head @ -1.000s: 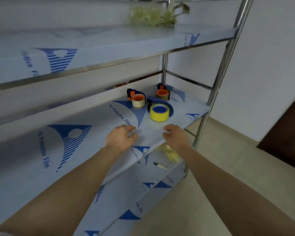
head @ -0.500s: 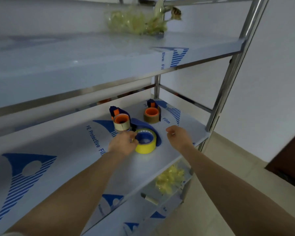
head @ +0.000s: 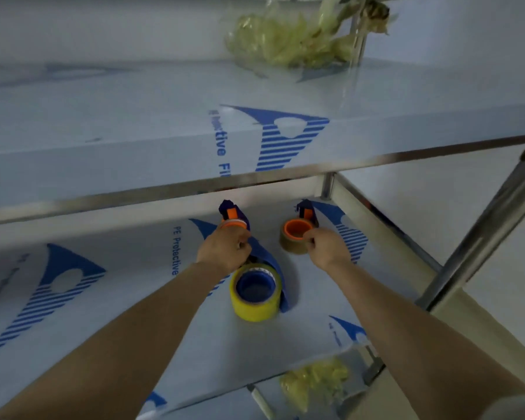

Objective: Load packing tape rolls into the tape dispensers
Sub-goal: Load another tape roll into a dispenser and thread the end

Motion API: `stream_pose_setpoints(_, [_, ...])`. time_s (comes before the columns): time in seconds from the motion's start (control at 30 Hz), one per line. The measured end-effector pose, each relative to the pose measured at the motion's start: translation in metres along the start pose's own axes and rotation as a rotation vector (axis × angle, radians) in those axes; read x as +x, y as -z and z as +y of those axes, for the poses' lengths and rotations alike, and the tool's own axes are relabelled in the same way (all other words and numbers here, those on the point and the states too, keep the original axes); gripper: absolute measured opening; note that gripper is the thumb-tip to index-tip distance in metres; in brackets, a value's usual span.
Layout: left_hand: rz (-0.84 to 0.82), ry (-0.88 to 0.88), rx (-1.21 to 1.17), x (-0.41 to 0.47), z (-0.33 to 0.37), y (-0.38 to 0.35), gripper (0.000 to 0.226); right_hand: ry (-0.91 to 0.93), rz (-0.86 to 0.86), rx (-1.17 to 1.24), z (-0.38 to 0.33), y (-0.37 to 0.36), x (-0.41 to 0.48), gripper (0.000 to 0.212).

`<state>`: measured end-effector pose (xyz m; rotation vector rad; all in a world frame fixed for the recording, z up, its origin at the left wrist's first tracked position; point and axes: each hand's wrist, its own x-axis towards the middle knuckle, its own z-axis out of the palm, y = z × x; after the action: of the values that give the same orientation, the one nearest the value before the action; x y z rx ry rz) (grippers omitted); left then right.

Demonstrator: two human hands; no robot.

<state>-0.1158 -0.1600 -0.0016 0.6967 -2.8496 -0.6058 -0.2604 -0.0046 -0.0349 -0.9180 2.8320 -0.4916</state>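
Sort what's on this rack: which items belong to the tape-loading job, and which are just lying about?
Job:
yellow roll on a blue dispenser
brown roll with orange core, at the right hand
dispenser with orange core, at the left hand

Lying about:
plastic bag on the top shelf
yellowish bag and a small tool on the shelf below

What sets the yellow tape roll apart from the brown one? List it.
The yellow tape roll has a blue core; the brown tape roll has an orange core. The yellow one lies nearer the shelf's front, untouched; the brown one sits further back, with the right hand at its rim. Both lie flat, hole up.
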Motion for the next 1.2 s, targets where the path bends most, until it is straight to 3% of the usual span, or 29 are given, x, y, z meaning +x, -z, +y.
stream_pose_setpoints(0.13, [0.029,0.099,0.042,0.007,0.024,-0.002,0.026,0.166,-0.099,-0.171,0.011,-0.001,0.032,0.031])
stream_pose_setpoints(0.27, [0.084,0.190,0.030,0.010,0.040,-0.004,0.024,0.276,-0.206,-0.291,0.020,-0.003,0.052,0.049])
stream_pose_setpoints(0.47, [0.137,0.265,-0.008,0.005,0.044,-0.013,0.023,0.321,-0.211,-0.128,0.032,-0.013,0.059,0.044])
stream_pose_setpoints(0.63, [0.089,0.274,-0.034,0.003,0.052,-0.023,0.025,0.389,-0.227,-0.252,0.044,-0.006,0.038,0.075])
stream_pose_setpoints(0.87, [0.075,0.115,-0.176,-0.006,0.083,-0.049,0.025,0.508,-0.211,-0.223,0.070,-0.003,-0.025,0.051])
stream_pose_setpoints(1.03, [-0.110,-0.015,-0.203,-0.020,0.099,-0.079,0.041,0.484,-0.227,-0.163,0.091,-0.002,-0.067,0.060])
stream_pose_setpoints(1.13, [-0.309,-0.106,-0.157,-0.027,0.109,-0.099,0.088,0.433,-0.232,-0.064,0.100,0.000,-0.085,0.058])
stream_pose_setpoints(1.2, [-0.355,-0.049,-0.185,-0.033,0.114,-0.112,0.113,0.401,-0.202,0.052,0.107,0.002,-0.095,0.074])
